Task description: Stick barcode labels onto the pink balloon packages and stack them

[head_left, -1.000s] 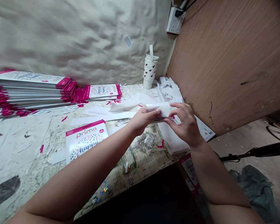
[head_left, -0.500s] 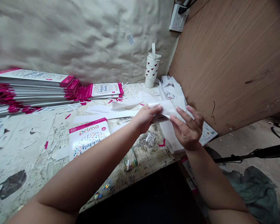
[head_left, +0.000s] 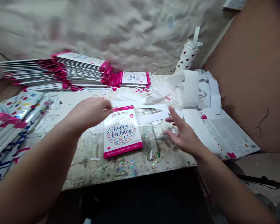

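Observation:
A flat white and pink "happy birthday" balloon packet (head_left: pixel 121 132) lies face up on the worktable. My left hand (head_left: pixel 91 112), blurred, has its fingers curled at the packet's top left corner and seems to pinch it; the fingers cover that corner. My right hand (head_left: pixel 183 133) hovers above the table to the right of the packet, fingers apart, and I see nothing held in it. A curled white paper strip (head_left: pixel 190 88) lies beyond the right hand, and flatter white strips (head_left: pixel 151 117) lie between the hands.
Stacked packets (head_left: pixel 84 71) stand along the wall, with a lower pile (head_left: pixel 134 78) beside them. Folded dotted packets (head_left: pixel 21 109) lie at left. A heart-patterned tumbler (head_left: pixel 189 56) stands at the back. Shiny confetti (head_left: pixel 128 168) lies near the front edge, a printed sheet (head_left: pixel 233 133) at right.
My hands have parted and let go of the white paper strip. The left hand has gone to the packet; the right has opened. The view has turned left.

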Motion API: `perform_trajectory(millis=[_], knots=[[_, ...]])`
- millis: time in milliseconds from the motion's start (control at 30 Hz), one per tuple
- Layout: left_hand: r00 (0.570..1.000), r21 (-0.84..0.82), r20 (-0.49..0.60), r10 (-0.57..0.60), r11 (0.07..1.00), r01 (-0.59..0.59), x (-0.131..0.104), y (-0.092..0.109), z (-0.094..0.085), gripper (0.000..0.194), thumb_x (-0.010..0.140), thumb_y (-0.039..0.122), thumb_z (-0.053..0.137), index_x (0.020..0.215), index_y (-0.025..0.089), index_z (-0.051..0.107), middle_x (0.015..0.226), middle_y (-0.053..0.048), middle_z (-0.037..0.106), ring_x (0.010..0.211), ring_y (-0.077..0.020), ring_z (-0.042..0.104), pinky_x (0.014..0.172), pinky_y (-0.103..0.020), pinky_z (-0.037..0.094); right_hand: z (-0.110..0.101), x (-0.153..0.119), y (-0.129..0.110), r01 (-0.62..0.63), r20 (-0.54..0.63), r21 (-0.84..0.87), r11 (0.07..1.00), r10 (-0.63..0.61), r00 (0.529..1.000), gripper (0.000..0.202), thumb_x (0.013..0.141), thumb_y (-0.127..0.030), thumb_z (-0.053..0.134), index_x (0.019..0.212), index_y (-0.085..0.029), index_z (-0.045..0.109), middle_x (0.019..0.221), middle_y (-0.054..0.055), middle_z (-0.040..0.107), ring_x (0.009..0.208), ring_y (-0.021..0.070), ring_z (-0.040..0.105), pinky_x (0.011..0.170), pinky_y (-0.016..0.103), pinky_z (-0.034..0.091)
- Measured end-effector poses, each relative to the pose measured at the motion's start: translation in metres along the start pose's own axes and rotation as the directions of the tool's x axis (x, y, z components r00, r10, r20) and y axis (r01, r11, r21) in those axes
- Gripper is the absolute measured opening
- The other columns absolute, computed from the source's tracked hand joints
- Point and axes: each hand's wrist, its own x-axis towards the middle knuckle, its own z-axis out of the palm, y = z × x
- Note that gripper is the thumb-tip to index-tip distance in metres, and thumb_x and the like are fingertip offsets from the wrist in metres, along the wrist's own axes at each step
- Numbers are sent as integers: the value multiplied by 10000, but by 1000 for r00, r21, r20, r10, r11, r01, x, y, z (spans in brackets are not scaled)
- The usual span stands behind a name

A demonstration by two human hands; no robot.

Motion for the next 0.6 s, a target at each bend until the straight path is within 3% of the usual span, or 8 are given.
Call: perform_trajectory(millis=[33, 100, 200, 300, 367, 467, 600], knots=[[997, 73, 65, -50, 996, 46, -16, -23, 8, 264, 775, 377, 504, 842, 179, 665, 875, -89, 667, 808, -234, 586, 744, -329, 403, 8, 17, 1, 29, 85, -64, 998, -24, 996, 828, 815, -134, 541, 1463, -393, 96, 1123, 41, 580, 993, 226, 553, 860, 424, 486], [987, 46, 143, -77, 996, 71, -36, -57, 30, 367, 737, 400, 538, 989, 152, 638, 1029, -127, 641, 925, -261, 582, 792, -333, 413, 22, 51, 6, 100, 211, -160, 982, -65, 975, 847, 793, -100, 537, 1464, -385, 105, 1133, 45, 574, 1041, 239, 532, 911, 445, 445], [972, -98, 210, -107, 987, 130, -44, -80, 64, 561, 655, 450, 604, 1119, 138, 553, 1047, -129, 626, 936, -262, 594, 767, -311, 436, 39, 90, 18, 133, 382, -227, 965, -37, 923, 905, 754, -122, 602, 1473, -339, 98, 1140, 67, 572, 1066, 256, 520, 932, 440, 414], [945, -158, 278, -171, 962, 221, -39, -85, 81, 551, 623, 505, 616, 1052, 165, 556, 910, -87, 651, 807, -250, 615, 657, -302, 435, 48, 105, 26, 79, 475, -289, 954, 71, 877, 992, 703, -183, 679, 1484, -269, 74, 984, 67, 608, 929, 251, 560, 844, 393, 442], [961, -182, 224, -161, 962, 204, -36, -85, 82, 558, 614, 539, 617, 1022, 161, 564, 955, -104, 647, 842, -257, 608, 665, -303, 431, 49, 106, 28, 44, 483, -287, 957, 105, 869, 1016, 688, -203, 691, 1485, -257, 63, 899, 46, 598, 829, 226, 565, 767, 345, 453], [979, -168, 158, -127, 974, 153, -30, -83, 81, 517, 616, 518, 615, 990, 163, 579, 1020, -122, 636, 911, -271, 590, 687, -301, 423, 51, 106, 27, 14, 493, -221, 975, 99, 865, 1009, 693, -212, 684, 1483, -278, 59, 924, 34, 578, 791, 194, 562, 734, 303, 450], [958, -112, 260, -123, 981, 157, -24, -78, 80, 336, 588, 484, 619, 759, 195, 605, 842, -78, 659, 805, -261, 596, 614, -287, 386, 48, 108, 28, -17, 491, -266, 964, 151, 858, 1042, 666, -252, 721, 1478, -317, 71, 899, 22, 591, 784, 204, 570, 707, 296, 440]])
